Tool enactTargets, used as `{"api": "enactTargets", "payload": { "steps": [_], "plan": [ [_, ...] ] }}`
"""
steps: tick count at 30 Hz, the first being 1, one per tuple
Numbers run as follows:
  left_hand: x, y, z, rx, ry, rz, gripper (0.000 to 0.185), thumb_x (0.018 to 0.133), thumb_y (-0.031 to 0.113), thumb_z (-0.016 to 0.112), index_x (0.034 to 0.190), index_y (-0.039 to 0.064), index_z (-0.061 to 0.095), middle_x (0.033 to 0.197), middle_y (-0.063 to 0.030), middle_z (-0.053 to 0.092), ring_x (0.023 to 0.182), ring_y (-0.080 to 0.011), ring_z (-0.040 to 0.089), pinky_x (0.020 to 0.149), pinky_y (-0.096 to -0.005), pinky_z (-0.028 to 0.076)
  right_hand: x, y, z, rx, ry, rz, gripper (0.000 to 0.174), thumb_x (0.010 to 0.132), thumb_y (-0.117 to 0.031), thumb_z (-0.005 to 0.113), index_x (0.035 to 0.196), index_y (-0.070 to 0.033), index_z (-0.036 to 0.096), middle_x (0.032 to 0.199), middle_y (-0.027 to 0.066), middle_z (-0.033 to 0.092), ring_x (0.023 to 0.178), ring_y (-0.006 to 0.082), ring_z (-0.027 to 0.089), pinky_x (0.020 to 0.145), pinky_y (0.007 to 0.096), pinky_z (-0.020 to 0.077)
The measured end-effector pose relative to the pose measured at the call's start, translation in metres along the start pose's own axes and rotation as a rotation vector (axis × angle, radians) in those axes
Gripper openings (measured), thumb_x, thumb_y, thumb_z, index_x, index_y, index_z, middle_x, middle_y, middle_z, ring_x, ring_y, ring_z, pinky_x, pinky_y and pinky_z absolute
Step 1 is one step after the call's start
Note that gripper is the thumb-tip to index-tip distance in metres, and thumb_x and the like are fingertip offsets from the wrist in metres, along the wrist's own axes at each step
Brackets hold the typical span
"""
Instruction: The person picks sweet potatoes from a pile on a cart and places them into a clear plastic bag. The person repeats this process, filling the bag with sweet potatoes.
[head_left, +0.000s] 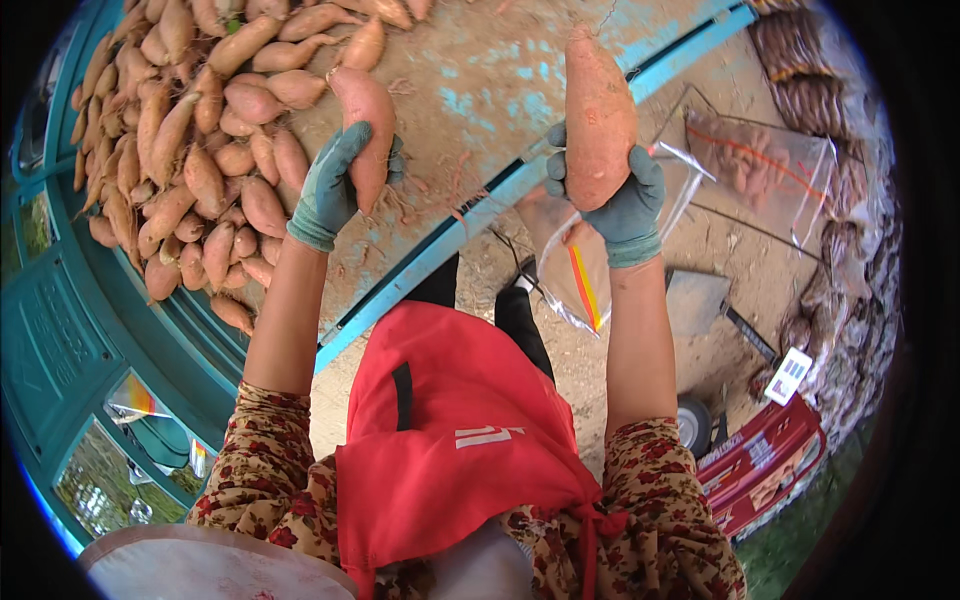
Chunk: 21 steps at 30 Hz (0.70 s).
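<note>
My left hand (337, 176), in a grey-green glove, grips a curved reddish sweet potato (367, 135) above the truck bed (450, 112). A larger sweet potato (598, 120), upright with its thin root end pointing up, is held in my gloved right hand (619, 202), out past the blue edge of the bed. Beside my left hand lies a large heap of sweet potatoes (202, 180). Below my right hand a clear plastic bag (577, 262) with an orange and yellow stripe hangs; its contents are hard to tell.
The bed's blue metal edge (420, 262) runs diagonally before me. On the right stand a clear bag of sweet potatoes (757, 161) in a wire frame, a platform scale (697, 300), a small wheel (694, 426), a red printed box (765, 465) and stacked filled bags (814, 105).
</note>
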<state>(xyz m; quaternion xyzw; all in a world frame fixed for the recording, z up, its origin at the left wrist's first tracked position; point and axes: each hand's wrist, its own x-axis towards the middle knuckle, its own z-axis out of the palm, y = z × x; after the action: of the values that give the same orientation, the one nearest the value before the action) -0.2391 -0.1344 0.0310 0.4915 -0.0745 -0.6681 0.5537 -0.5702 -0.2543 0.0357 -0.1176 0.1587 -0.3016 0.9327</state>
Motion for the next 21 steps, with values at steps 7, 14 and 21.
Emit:
{"api": "enactTargets", "payload": {
  "steps": [7,14,21],
  "plan": [
    [0.046,-0.084,0.024,0.77,0.158,0.15,0.061,0.083,0.038,0.075,0.124,-0.004,0.059,0.109,-0.0105,0.066,0.094,-0.0159,0.06,0.084,-0.0309,0.049,-0.147,-0.055,0.006,-2.222,0.732,0.36,0.077,0.073,-0.032,0.074,0.142,-0.011,0.047,0.121,0.016,0.064,0.104,0.0325,0.065,0.085,0.0462,0.0522],
    [0.079,-0.102,0.01,0.625,0.311,0.215,0.06,0.083,0.038,0.074,0.122,-0.005,0.06,0.108,-0.0089,0.065,0.095,-0.0154,0.058,0.087,-0.0285,0.047,-0.104,0.02,-0.037,-2.52,0.292,0.728,0.059,0.082,-0.028,0.066,0.134,-0.006,0.049,0.115,0.0164,0.063,0.106,0.0362,0.061,0.09,0.0462,0.0473],
    [0.079,-0.107,-0.016,0.84,0.166,0.384,0.05,0.089,0.035,0.068,0.119,-0.004,0.06,0.107,-0.0068,0.064,0.093,-0.0145,0.058,0.084,-0.0294,0.048,-0.064,0.118,-0.256,-2.197,0.743,0.382,0.065,0.09,-0.035,0.057,0.145,-0.007,0.039,0.136,0.0136,0.055,0.128,0.0381,0.047,0.109,0.05,0.0329]
  ]
}}
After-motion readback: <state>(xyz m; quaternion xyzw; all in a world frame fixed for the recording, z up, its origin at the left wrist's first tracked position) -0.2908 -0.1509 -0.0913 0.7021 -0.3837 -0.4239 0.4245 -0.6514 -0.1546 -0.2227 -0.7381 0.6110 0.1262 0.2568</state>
